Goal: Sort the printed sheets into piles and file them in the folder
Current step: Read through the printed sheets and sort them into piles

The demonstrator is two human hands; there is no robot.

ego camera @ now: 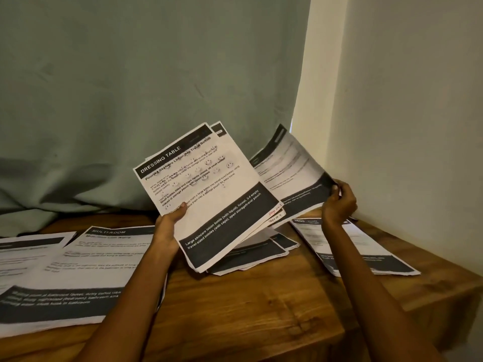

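1. Nearest, at 8 o'clock, the MULTI-ROOM pile (78,270) lies flat on the wooden counter (274,309).
2. Sorting is under way, I judge: left hand (171,220) grips the DRESSING TABLE stack (209,194) at centre; right hand (339,202) pinches a single sheet (292,178) at 3 o'clock.
3. Next, that sheet needs its matching pile.
4. Its text is blurred; no folder is visible.

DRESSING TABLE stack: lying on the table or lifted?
Lifted. The left hand grips the DRESSING TABLE stack tilted above the wooden table, thumb on its front.
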